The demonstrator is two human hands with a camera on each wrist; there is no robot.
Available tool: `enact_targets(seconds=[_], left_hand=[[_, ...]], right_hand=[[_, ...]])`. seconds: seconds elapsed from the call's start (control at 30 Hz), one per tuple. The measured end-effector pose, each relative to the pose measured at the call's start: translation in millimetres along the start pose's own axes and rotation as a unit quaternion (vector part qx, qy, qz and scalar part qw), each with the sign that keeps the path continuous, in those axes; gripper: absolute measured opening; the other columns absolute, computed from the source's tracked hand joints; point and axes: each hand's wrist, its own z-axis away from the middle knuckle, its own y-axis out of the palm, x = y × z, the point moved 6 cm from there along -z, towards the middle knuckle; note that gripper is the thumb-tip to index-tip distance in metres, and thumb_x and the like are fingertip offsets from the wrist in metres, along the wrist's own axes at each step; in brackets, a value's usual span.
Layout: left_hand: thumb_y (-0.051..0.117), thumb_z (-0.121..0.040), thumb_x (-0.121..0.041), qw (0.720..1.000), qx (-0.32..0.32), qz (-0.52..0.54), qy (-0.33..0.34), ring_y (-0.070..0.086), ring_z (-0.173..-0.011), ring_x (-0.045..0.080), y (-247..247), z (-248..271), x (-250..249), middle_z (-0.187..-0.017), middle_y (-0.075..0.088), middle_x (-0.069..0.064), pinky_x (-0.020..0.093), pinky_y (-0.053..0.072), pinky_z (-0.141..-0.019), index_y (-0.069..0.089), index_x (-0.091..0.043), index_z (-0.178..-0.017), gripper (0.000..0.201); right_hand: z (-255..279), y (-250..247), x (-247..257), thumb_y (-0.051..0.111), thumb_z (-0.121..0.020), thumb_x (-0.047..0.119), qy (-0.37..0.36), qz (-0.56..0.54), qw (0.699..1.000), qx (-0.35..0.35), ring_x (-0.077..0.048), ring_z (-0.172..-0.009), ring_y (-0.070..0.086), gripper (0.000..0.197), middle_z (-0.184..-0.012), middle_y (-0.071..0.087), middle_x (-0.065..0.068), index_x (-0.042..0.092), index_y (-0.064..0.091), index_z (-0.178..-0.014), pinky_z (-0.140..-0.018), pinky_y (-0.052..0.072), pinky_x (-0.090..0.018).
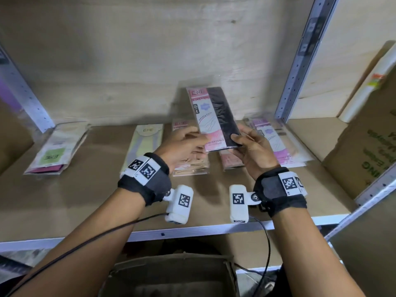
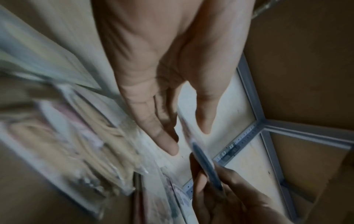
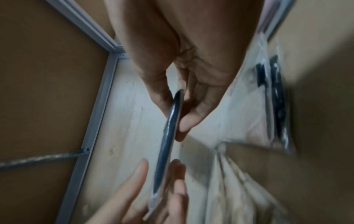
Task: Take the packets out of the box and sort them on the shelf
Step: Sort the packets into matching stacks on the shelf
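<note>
A pink-and-black packet (image 1: 214,116) stands upright above the wooden shelf (image 1: 85,200). My right hand (image 1: 246,142) pinches its lower right edge between thumb and fingers, seen edge-on in the right wrist view as the packet (image 3: 168,136) in my right hand (image 3: 176,116). My left hand (image 1: 184,144) is at the lower left corner. In the left wrist view my left hand (image 2: 189,141) has straight fingers, with thumb and fingers on either side of the packet edge (image 2: 205,162) and a small gap. The open cardboard box (image 1: 171,275) sits below the shelf.
Sorted piles lie on the shelf: a green-label pile (image 1: 51,151) at left, a pale yellow packet (image 1: 143,146), a beige pile (image 1: 190,166), a pink pile (image 1: 232,161) and a purple pile (image 1: 276,142). A big carton (image 1: 368,151) and a metal upright (image 1: 300,67) stand at right.
</note>
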Motion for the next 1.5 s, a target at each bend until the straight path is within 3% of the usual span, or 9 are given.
enact_targets(seconds=[0.1,0.3,0.57,0.67,0.8,0.97,1.13,1.33,1.5], left_hand=[[0.07,-0.089,-0.004,0.999,-0.001,-0.048,0.004,0.072,-0.088,0.024,23,-18,-8,-0.106,0.071,0.01,0.02,0.058,-0.06,0.065,-0.006,-0.123,0.034],[0.079,-0.08,0.001,0.987,-0.012,-0.156,-0.044,0.072,-0.099,0.033,52,-50,2,-0.12,0.069,0.02,0.047,0.06,-0.087,0.064,0.006,-0.123,0.046],[0.088,-0.073,-0.012,0.955,-0.063,-0.279,-0.08,0.071,-0.1,0.036,61,-62,16,-0.124,0.067,0.021,0.044,0.06,-0.087,0.062,0.005,-0.122,0.059],[0.088,-0.072,-0.014,0.951,-0.059,-0.293,-0.084,0.071,-0.1,0.036,61,-61,16,-0.126,0.066,0.02,0.043,0.06,-0.088,0.061,0.004,-0.125,0.062],[0.088,-0.074,-0.013,0.951,-0.058,-0.291,-0.091,0.074,-0.092,0.032,63,-59,15,-0.123,0.068,0.02,0.042,0.061,-0.085,0.063,0.003,-0.123,0.057],[0.087,-0.074,-0.008,0.955,-0.05,-0.272,-0.106,0.074,-0.092,0.032,68,-58,15,-0.122,0.068,0.021,0.043,0.061,-0.085,0.062,0.006,-0.123,0.056],[0.088,-0.072,-0.012,0.95,-0.057,-0.288,-0.104,0.073,-0.096,0.033,68,-59,14,-0.12,0.069,0.019,0.042,0.059,-0.088,0.063,0.004,-0.122,0.058],[0.087,-0.074,-0.013,0.939,-0.057,-0.322,-0.11,0.07,-0.103,0.034,66,-59,15,-0.124,0.067,0.019,0.042,0.059,-0.09,0.063,0.003,-0.124,0.057],[0.086,-0.075,-0.016,0.932,-0.056,-0.341,-0.113,0.068,-0.107,0.036,68,-58,15,-0.129,0.063,0.019,0.043,0.057,-0.092,0.06,0.002,-0.128,0.061]], right_hand=[[-8,-18,8,0.065,-0.087,-0.006,-0.026,0.059,0.997,-0.037,-0.022,-0.076,0.072,0.034,-0.099,0.073,-0.014,0.004,0.06,-0.118,-0.061,0.059,-0.028],[-25,-49,11,0.069,-0.085,0.002,-0.019,0.296,0.951,-0.088,-0.029,-0.091,0.071,0.039,-0.107,0.07,-0.014,0.009,0.062,-0.122,-0.084,0.059,-0.05],[-27,-58,14,0.075,-0.082,0.018,0.012,0.466,0.88,-0.092,-0.024,-0.116,0.059,0.061,-0.128,0.063,-0.009,0.011,0.053,-0.138,-0.099,0.044,-0.027],[-25,-54,15,0.074,-0.083,0.017,0.012,0.483,0.871,-0.086,-0.025,-0.119,0.058,0.059,-0.13,0.062,-0.009,0.009,0.053,-0.138,-0.106,0.045,-0.036],[-24,-52,17,0.071,-0.084,0.017,0.008,0.51,0.855,-0.091,-0.026,-0.115,0.06,0.048,-0.124,0.066,-0.006,0.014,0.06,-0.131,-0.103,0.048,-0.039],[-23,-54,16,0.071,-0.084,0.012,0.011,0.503,0.86,-0.088,-0.024,-0.107,0.063,0.042,-0.114,0.069,-0.006,0.01,0.065,-0.125,-0.088,0.045,-0.025],[-22,-56,17,0.073,-0.083,0.012,0.016,0.501,0.861,-0.09,-0.026,-0.112,0.061,0.045,-0.119,0.068,-0.008,0.01,0.063,-0.127,-0.097,0.048,-0.031],[-21,-57,15,0.077,-0.08,0.015,0.029,0.499,0.861,-0.096,-0.025,-0.108,0.062,0.044,-0.115,0.069,-0.01,0.009,0.065,-0.122,-0.084,0.046,-0.025],[-21,-57,14,0.077,-0.08,0.014,0.044,0.499,0.86,-0.097,-0.026,-0.109,0.062,0.04,-0.116,0.069,-0.012,0.007,0.066,-0.118,-0.09,0.048,-0.029]])
